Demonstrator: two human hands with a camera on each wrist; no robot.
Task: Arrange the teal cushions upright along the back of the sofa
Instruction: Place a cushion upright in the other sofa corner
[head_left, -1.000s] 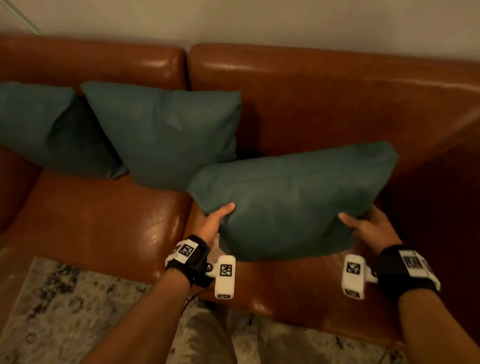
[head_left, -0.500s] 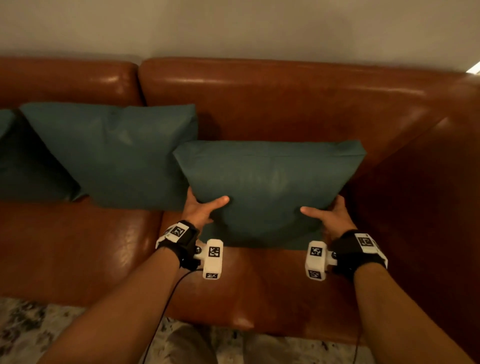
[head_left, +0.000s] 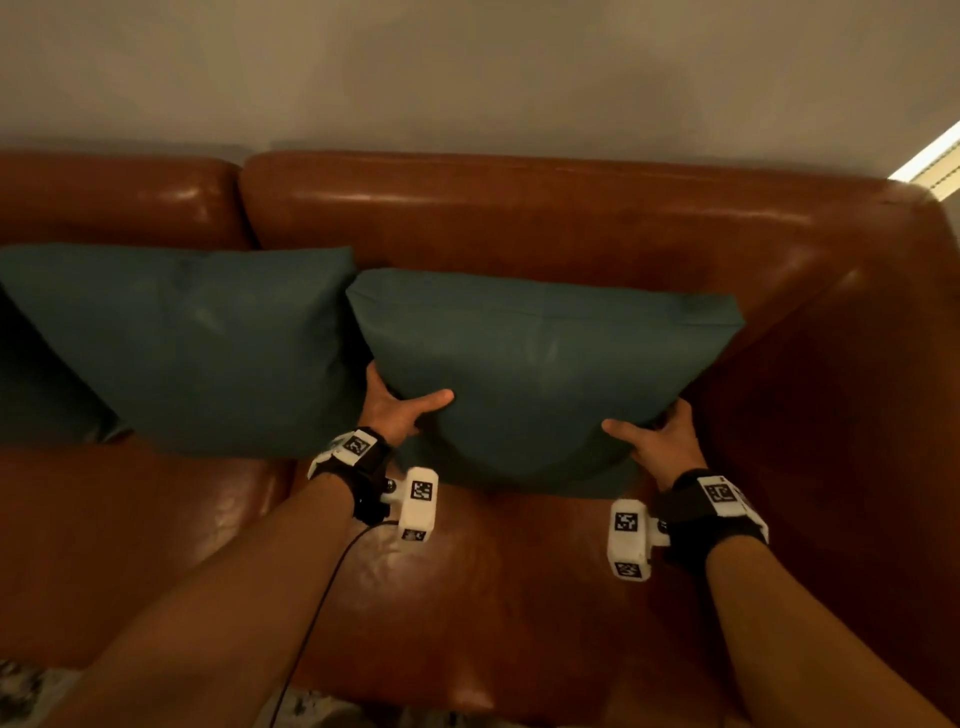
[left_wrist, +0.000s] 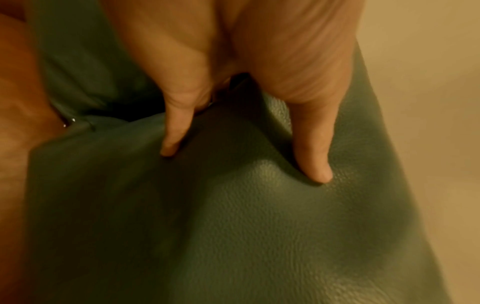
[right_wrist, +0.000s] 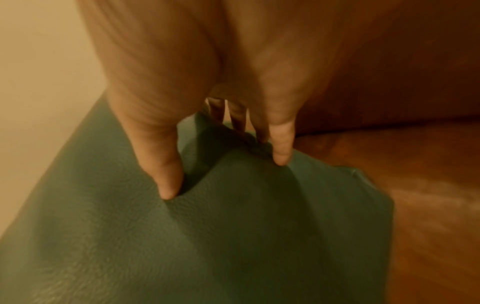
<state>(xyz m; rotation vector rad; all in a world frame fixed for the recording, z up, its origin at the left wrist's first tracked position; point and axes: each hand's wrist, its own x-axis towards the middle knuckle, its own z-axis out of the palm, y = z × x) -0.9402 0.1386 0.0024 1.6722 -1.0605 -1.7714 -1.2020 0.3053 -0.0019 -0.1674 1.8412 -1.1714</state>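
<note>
A teal cushion (head_left: 540, 374) stands upright against the brown leather sofa back (head_left: 519, 218), near the right arm. My left hand (head_left: 400, 410) grips its lower left edge, thumb in front and fingers behind. My right hand (head_left: 654, 441) grips the lower right edge the same way. The left wrist view shows my thumb and a finger pressed into the teal cushion (left_wrist: 246, 216); the right wrist view shows the teal cushion (right_wrist: 207, 236) pinched too. A second teal cushion (head_left: 202, 348) leans upright to the left, touching the held one. A third teal cushion (head_left: 31, 395) is partly visible at the far left.
The sofa's right arm (head_left: 857, 415) rises close beside the held cushion. The brown seat (head_left: 467, 597) lies below my forearms. A pale wall (head_left: 467, 67) stands behind the sofa. A patterned rug (head_left: 21, 691) shows at the lower left edge.
The held cushion has gone from tilted over the seat to upright and back against the sofa back, next to the second cushion. Both hands kept their grip and moved forward.
</note>
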